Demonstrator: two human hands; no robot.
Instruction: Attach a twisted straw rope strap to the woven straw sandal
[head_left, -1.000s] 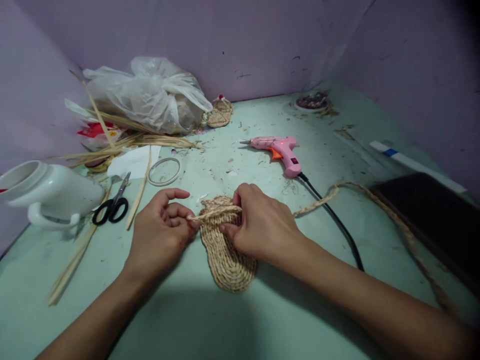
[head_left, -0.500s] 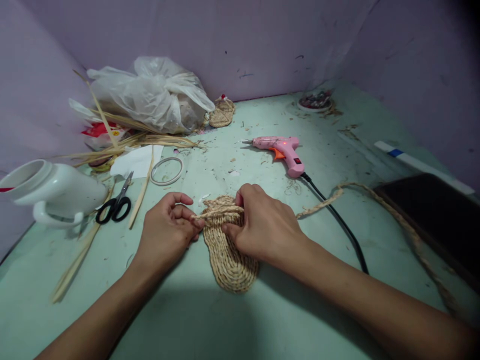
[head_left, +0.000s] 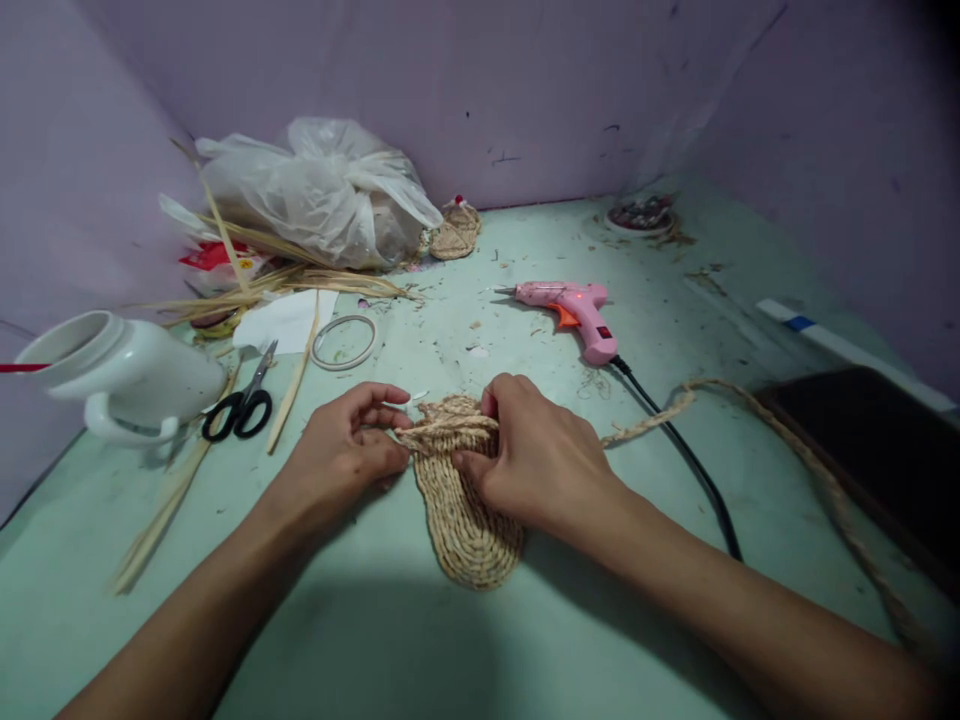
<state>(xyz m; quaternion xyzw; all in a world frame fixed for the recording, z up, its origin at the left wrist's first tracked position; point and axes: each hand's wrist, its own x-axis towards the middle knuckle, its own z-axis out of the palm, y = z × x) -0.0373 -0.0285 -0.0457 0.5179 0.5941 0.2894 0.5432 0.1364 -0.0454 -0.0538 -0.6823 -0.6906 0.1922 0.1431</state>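
Note:
A small woven straw sandal sole [head_left: 466, 525] lies on the green table in front of me. A braided straw strap [head_left: 442, 432] crosses its upper end. My left hand [head_left: 346, 452] pinches the strap's left end against the sole's edge, fingers curled. My right hand [head_left: 538, 462] presses down on the right side of the sole and the strap, thumb and fingers closed on them. A long braided straw rope [head_left: 757, 410] runs from under my right hand away to the right.
A pink glue gun [head_left: 571, 306] with black cord [head_left: 686, 460] lies behind my hands. Scissors [head_left: 241, 405], a white jug [head_left: 124, 375], a ring [head_left: 343, 342], loose straw [head_left: 277, 285] and a plastic bag [head_left: 322, 195] sit at left. A finished small sandal [head_left: 454, 230] and a dish [head_left: 639, 215] are at the back; a dark tray [head_left: 877, 450] is at right.
Both hands and the sole have stayed together; my left fingers have closed tighter on the strap end. The view has shifted slightly.

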